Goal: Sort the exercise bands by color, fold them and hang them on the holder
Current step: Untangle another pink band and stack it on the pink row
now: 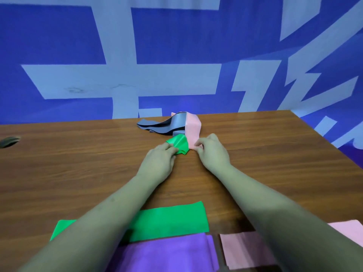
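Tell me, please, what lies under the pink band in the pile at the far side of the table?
A grey band runs out from under the pink band to its left, and a green band pokes out at its near end. Anything else beneath is covered.

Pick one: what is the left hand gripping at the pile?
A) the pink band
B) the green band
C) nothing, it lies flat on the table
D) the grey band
B: the left hand has its fingers closed on the crumpled green band, while the right hand pinches the pink band beside it.
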